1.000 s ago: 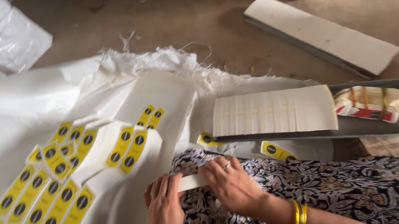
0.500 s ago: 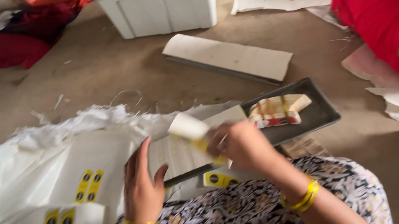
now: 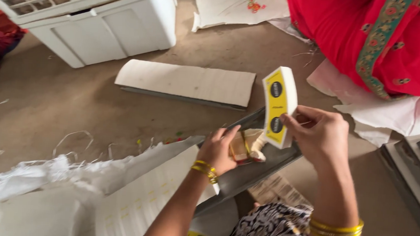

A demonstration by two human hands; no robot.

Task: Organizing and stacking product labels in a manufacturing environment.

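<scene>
Head view. The right hand (image 3: 319, 138) is raised above the floor and grasps a stack of yellow-faced cards (image 3: 278, 107) by its lower right edge, thumb on the near side and fingers curled behind. The stack is held upright and bowed slightly. Its front face is yellow with two dark round marks, one above the other; its side shows the white edges of many cards pressed together. The stack sits in the air just above the far end of a dark metal tray (image 3: 266, 164).

The left hand (image 3: 219, 150) reaches into that tray with its fingers closed over a small bundle of cream and red paper pieces (image 3: 250, 144). Whether it grips the bundle or only presses on it cannot be told. Both wrists carry gold bangles.

The tray lies tilted on the concrete floor (image 3: 48, 106), running from lower left to upper right. Against its near side lies a fanned row of white cards (image 3: 140, 202), on a crumpled white plastic sheet (image 3: 33, 184). Beyond the tray a long flat white board (image 3: 188, 82) lies on the floor, well apart from both hands. A white plastic cooler (image 3: 98, 21) stands at upper left. Red embroidered cloth (image 3: 373, 36) fills the upper right. A black-and-white patterned garment (image 3: 271, 230) covers the person's lap at the bottom.
</scene>
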